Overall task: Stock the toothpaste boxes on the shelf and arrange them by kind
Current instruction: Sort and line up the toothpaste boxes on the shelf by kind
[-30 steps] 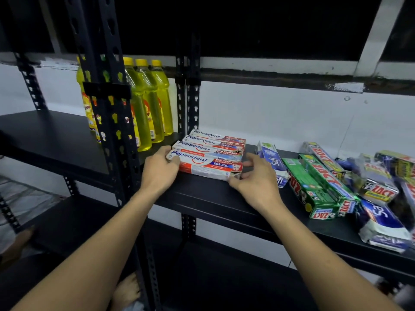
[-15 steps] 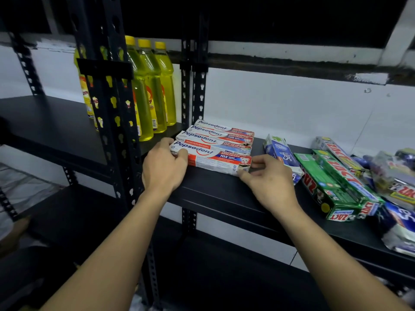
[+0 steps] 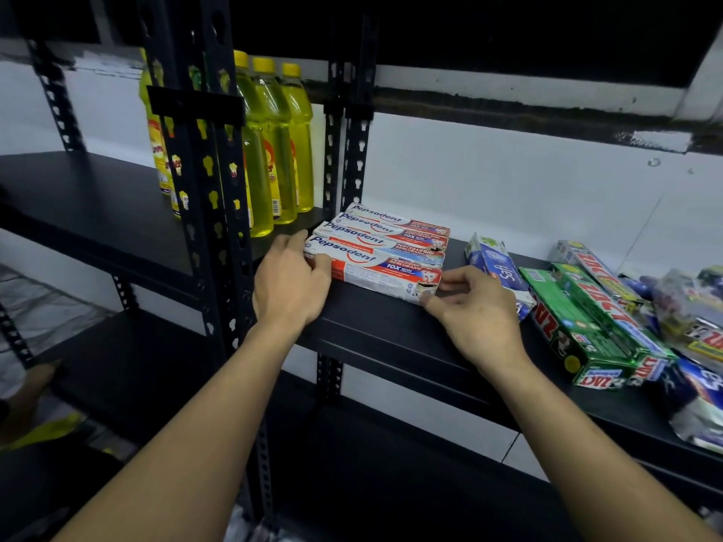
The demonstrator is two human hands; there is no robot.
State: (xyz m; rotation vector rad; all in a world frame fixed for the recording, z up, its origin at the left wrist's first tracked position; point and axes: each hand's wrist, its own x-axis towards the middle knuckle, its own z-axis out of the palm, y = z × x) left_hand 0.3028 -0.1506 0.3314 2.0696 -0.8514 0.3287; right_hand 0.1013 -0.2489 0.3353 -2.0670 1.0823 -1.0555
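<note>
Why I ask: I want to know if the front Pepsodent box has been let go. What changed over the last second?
Hardly anything. No box visibly moved, and nothing was taken or released. The left hand still holds the left end of the front Pepsodent box, and the right hand still holds its right end. The Zact boxes and bottles stayed put; only the view shifted.

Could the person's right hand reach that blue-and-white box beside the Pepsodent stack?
Probably yes: the right hand holds the right end of the Pepsodent stack, and the blue-and-white box lies just beside it, with nothing between.
</note>
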